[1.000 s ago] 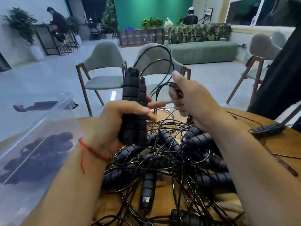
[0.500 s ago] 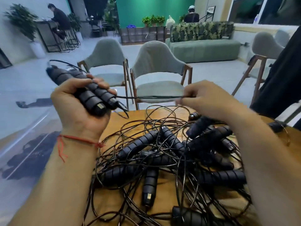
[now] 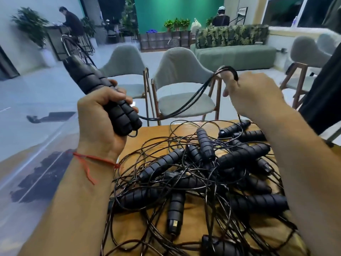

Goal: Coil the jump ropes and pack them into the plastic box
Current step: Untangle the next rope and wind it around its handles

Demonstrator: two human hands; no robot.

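Observation:
My left hand [image 3: 100,117] grips two black ribbed jump-rope handles [image 3: 103,91] side by side, tilted up to the left. Their thin black cord [image 3: 186,103] runs doubled to my right hand [image 3: 252,95], which holds its looped end raised above the table. Below lies a tangled pile of jump ropes [image 3: 201,178] with several black handles on the wooden table [image 3: 153,135]. The clear plastic box [image 3: 33,163] stands at the left, with dark coiled ropes showing through its wall.
Two grey chairs [image 3: 177,78] stand just beyond the table's far edge, another at the right. A person in dark clothing [image 3: 326,85] stands close at the right. A green sofa and seated people are far back.
My right hand has risen and pulled the cord out to the right in a doubled loop. My left hand has shifted toward the middle with the handles and tilted them steeper.

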